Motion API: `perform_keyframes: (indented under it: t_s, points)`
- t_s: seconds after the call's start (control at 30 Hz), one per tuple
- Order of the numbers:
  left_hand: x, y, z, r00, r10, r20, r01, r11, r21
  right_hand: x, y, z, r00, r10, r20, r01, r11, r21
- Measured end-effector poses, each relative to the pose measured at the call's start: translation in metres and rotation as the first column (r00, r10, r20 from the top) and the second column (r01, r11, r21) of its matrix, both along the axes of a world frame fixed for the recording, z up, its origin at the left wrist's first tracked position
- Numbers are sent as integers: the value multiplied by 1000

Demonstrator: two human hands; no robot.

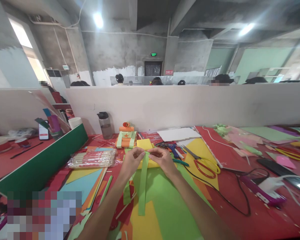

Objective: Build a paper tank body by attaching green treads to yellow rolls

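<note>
Green paper strip (142, 186) hangs down mid-frame, its top end pinched between both my hands. My left hand (131, 161) and right hand (162, 160) are closed on it, fingertips nearly meeting. Under it lie green and yellow sheets (162, 200). Scissors (205, 165) sit right of centre, a bag of sticks (92, 158) left, a bottle (105, 125) behind.

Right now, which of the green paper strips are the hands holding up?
The long green strip: the left hand and right hand pinch its top end, so it hangs. The shorter green strip lies flat to its left.
</note>
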State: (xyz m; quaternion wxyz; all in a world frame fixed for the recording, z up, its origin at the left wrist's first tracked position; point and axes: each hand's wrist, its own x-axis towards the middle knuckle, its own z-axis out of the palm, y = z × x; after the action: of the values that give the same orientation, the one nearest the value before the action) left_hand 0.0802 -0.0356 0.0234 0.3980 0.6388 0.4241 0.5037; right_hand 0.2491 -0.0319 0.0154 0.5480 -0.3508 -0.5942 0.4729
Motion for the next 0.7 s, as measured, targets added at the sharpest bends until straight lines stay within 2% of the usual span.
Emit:
perform_keyframes:
  t_s: [0.33,0.53,0.7]
  points:
    - [1,-1,1,1000,-19,-14,19,1000,1,0,-2,3,998,-61,35,61,998,20]
    - [0,-2,1,996,-69,-58,70,998,9,0,-2,1,995,-48,86,42,996,77]
    - [-1,-1,-1,991,-39,-130,43,999,26,1,-3,2,992,-12,123,-3,993,118]
